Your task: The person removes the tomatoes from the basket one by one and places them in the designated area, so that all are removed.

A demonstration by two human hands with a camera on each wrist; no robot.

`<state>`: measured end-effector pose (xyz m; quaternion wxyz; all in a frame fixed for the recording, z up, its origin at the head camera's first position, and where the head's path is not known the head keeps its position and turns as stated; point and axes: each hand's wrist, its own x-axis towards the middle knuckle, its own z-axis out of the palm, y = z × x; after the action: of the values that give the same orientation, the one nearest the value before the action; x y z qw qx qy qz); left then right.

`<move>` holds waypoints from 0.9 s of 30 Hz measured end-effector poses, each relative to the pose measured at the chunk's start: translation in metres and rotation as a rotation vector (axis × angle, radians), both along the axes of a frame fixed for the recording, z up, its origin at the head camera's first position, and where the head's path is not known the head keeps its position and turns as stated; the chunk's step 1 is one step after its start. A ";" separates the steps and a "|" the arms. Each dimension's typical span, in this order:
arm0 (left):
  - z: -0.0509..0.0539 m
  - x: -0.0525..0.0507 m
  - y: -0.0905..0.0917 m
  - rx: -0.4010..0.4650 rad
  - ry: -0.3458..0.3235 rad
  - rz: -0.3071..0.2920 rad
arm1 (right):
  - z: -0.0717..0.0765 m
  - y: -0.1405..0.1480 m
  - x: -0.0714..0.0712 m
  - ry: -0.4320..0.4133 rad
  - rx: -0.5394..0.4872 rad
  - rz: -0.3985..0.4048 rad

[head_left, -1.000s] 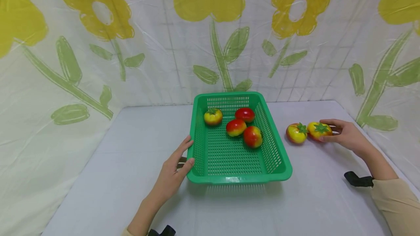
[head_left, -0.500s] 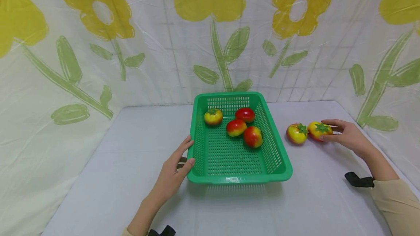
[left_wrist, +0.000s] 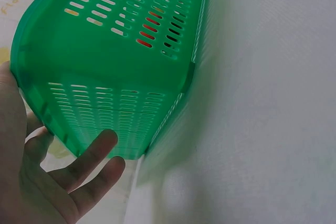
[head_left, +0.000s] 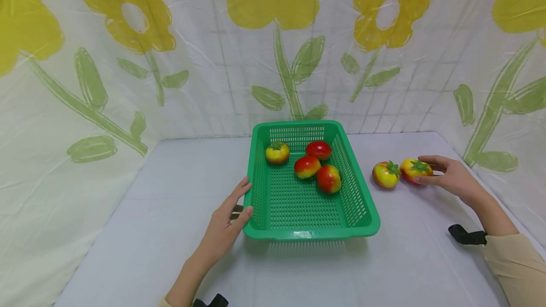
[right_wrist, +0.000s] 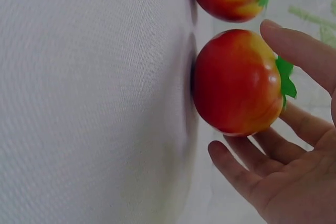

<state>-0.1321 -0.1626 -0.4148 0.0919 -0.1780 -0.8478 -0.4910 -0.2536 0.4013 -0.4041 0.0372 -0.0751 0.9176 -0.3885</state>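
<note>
A green plastic basket stands in the middle of the table in the head view. My left hand rests at its left rim, fingers loosely spread; the left wrist view shows the thumb side at the rim and some fingertips standing off the wall. At the right, my right hand is around a red-and-yellow, tomato-like fruit with a green leafy top. In the right wrist view the thumb stands apart from this fruit, and fingers lie close beside and behind it; contact is unclear. The fruit sits on the table.
A similar leafy-topped fruit lies just left of it, close to the basket's right side. Inside the basket are another leafy-topped fruit and three smooth red-and-yellow fruits. A flower-printed curtain hangs behind the white table.
Hardly anything differs. Both hands, the basket and the fruits keep their places; the head view has shifted very slightly.
</note>
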 end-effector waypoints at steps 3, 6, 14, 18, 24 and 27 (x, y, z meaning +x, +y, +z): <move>0.000 0.000 0.000 0.001 -0.002 0.000 | 0.001 0.000 0.000 -0.006 0.003 -0.002; 0.000 0.000 0.000 -0.005 0.001 0.001 | 0.001 0.000 0.001 -0.005 0.000 -0.006; -0.001 0.000 0.000 -0.014 0.012 0.007 | 0.005 -0.002 0.003 0.021 0.014 -0.063; -0.001 0.000 0.000 -0.012 0.011 0.008 | 0.009 -0.004 0.004 0.031 0.004 -0.092; -0.001 0.000 0.000 -0.011 0.009 0.007 | 0.013 -0.009 0.005 0.042 0.005 -0.107; -0.001 0.000 0.000 -0.013 0.012 0.006 | 0.014 -0.011 0.005 0.053 0.008 -0.117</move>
<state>-0.1324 -0.1627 -0.4160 0.0973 -0.1788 -0.8510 -0.4841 -0.2485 0.3902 -0.3903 -0.0097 -0.0314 0.9227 -0.3842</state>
